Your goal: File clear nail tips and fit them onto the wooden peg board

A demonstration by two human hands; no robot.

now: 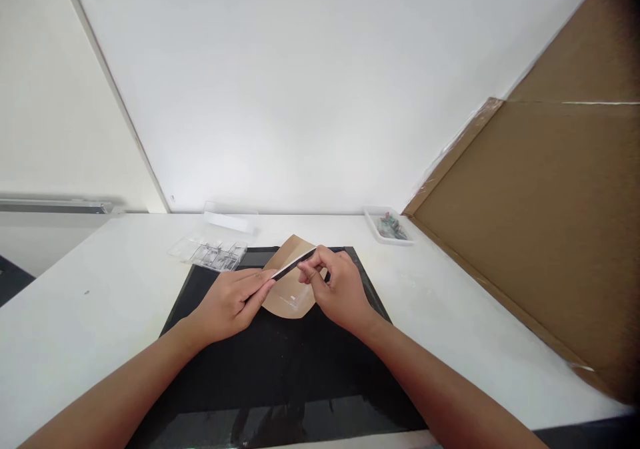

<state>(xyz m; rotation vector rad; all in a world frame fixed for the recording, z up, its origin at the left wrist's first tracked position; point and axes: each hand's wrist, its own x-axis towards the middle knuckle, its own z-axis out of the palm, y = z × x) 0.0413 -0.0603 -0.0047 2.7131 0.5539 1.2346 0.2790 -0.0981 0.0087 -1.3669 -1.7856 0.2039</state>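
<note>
My left hand (233, 305) pinches the left end of a narrow dark strip (290, 269) with a white upper edge, thumb below and fingers above. At the strip's other end my right hand (340, 289) is closed, with thumb and forefinger brought together on it. The strip slants up to the right. Right behind and below it is a tan paper piece (280, 307) with curved sides and a shiny, see-through-looking patch. Whether strip and paper are joined I cannot tell. My fingers hide both ends of the strip. Under my hands lies a glossy black mat (285, 362).
At the back left, a clear compartment box (215, 252) holds several small metallic pieces, its clear lid (227, 221) raised behind. A white tray (387, 225) with small greenish packets stands back right. A cardboard panel (540, 222) borders the white table (90, 295) on the right.
</note>
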